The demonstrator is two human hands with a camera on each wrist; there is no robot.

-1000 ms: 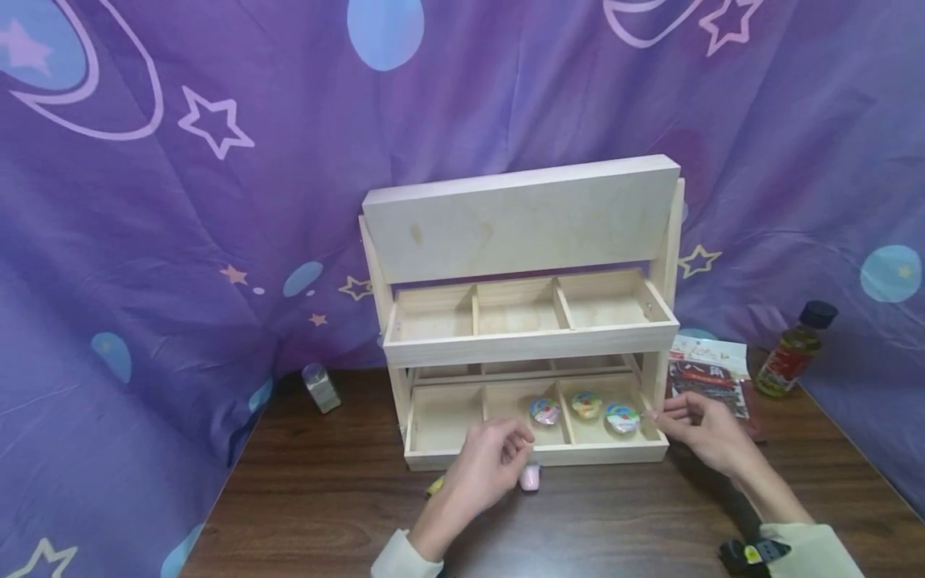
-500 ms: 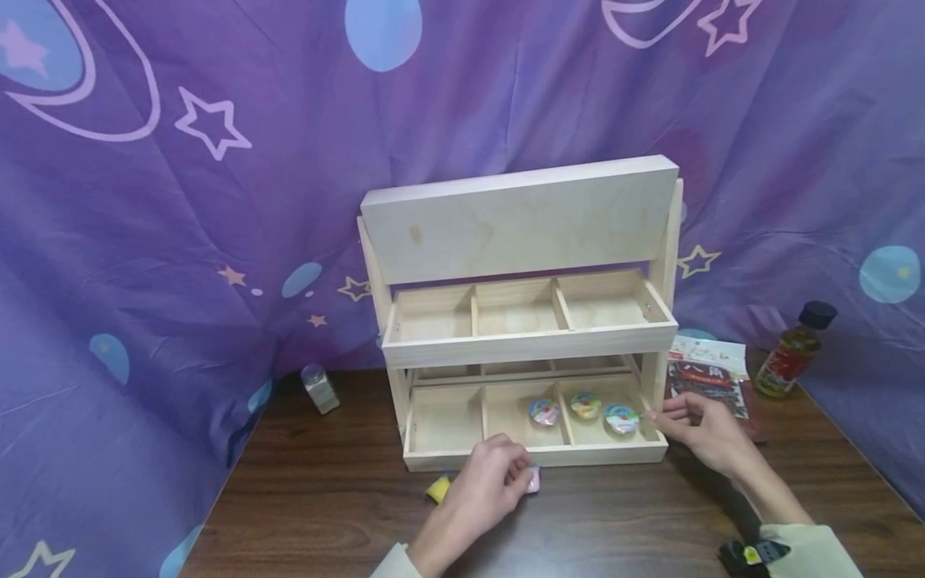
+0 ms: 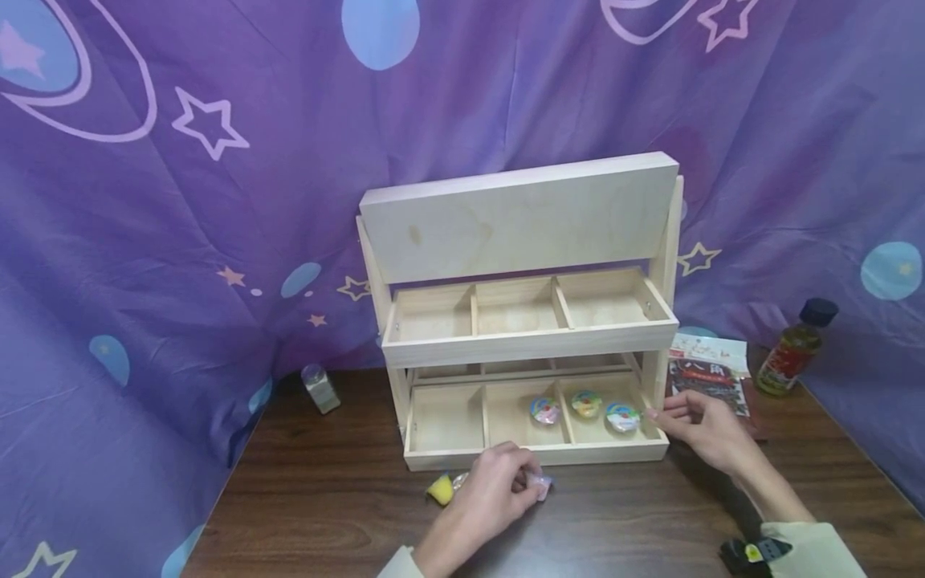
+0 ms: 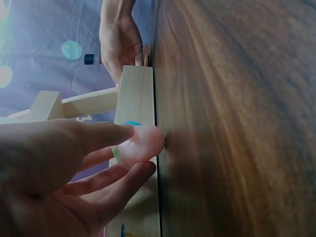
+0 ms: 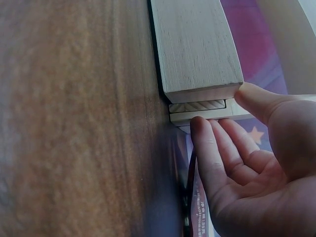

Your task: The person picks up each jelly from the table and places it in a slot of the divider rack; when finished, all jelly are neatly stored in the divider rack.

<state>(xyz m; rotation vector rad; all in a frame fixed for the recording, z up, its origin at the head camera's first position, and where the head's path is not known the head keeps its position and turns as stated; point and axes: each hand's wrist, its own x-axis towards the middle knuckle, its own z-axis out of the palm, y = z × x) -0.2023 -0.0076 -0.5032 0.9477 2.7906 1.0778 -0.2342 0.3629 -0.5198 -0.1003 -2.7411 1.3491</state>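
My left hand (image 3: 491,491) is just in front of the wooden shelf rack's lower tray (image 3: 535,455), low over the table. Its thumb and fingertips pinch a small pink jelly cup (image 4: 145,144), whose lid faces the tray's front board. My right hand (image 3: 711,433) grips the lower right side of the wooden shelf rack (image 3: 516,221), thumb at the tray's corner and fingers (image 5: 207,148) against the outer side. Inside the lower tray, a pink-topped jelly cup (image 3: 545,411) lies in the middle compartment; a yellow jelly cup (image 3: 586,405) and a white one (image 3: 622,417) share the right compartment.
Left of my left hand, a yellow jelly cup (image 3: 440,490) and a partly hidden pale one (image 3: 459,480) lie on the table (image 3: 303,498). A small clear jar (image 3: 321,389) stands at left. A spice packet (image 3: 711,377) and an oil bottle (image 3: 793,353) are at right.
My left hand has come down to the table and taken hold of the pink jelly cup, shifting it slightly right and tilting it. My right hand stays at the rack.
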